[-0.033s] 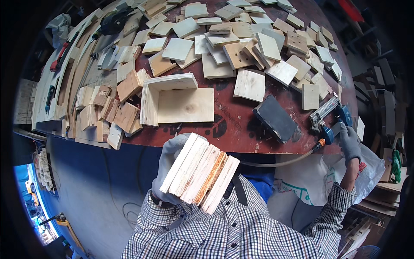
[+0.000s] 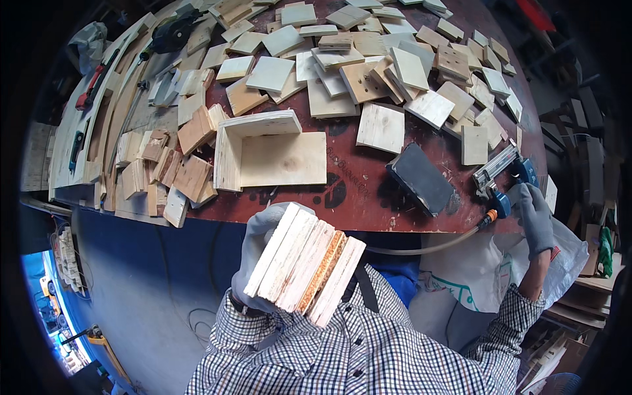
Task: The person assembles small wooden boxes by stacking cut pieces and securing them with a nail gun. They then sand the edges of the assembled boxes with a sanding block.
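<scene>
My gloved left hand point(image 2: 258, 240) is closed round a stack of small wooden boards point(image 2: 306, 263), held in front of my chest with the edges facing up. One board edge in the stack is rough and orange-brown. At the right edge of the table, my gloved right hand point(image 2: 533, 217) is beside the handle of a blue and silver air nailer point(image 2: 498, 174), its fingers mostly straight. The nailer lies on the tabletop with an air hose attached. Straight ahead sits a partly joined wooden box point(image 2: 283, 161), with a base and two walls showing.
A dark rectangular block point(image 2: 421, 179) lies left of the nailer. Loose square boards point(image 2: 380, 128) cover the far part of the red table point(image 2: 352, 214). Wood offcuts point(image 2: 191, 178) pile up at left beside long strips. The hose point(image 2: 428, 249) runs along the front edge.
My right hand has shifted slightly by the nailer's handle, its fingers looking straighter. The left hand keeps its hold on the boards, and the nailer stays in place.
</scene>
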